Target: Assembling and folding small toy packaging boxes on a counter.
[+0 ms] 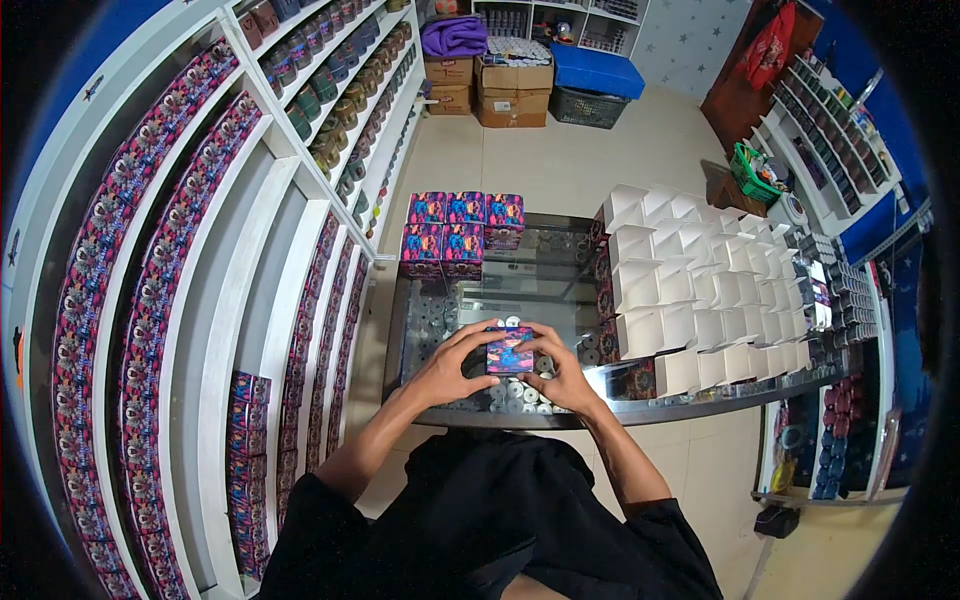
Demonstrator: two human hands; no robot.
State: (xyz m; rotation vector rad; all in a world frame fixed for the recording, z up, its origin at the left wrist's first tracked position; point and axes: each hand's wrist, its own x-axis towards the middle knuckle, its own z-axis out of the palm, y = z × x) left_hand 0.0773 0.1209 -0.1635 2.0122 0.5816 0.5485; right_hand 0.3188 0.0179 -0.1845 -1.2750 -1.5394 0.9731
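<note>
A small colourful pink-and-blue cardboard box [510, 356] stands at the near edge of the glass-topped table [540, 270], its patterned top facing up. My left hand [455, 367] is closed against its left side, the thumb low and the fingers at the far edge. From the right, my right hand [556, 370] grips the same box, with fingers over its far right corner. Small white round pieces [527, 398] lie in a heap around and under the box. Several matching closed boxes [444, 238] stand in rows at the table's far left.
Many open white-flapped boxes [700, 285] crowd the table's right side. White shelves [285, 190] filled with patterned boxes and jars line the left. Cardboard cartons [513, 95], a dark crate [590, 107] and a green basket [755, 172] stand beyond the table.
</note>
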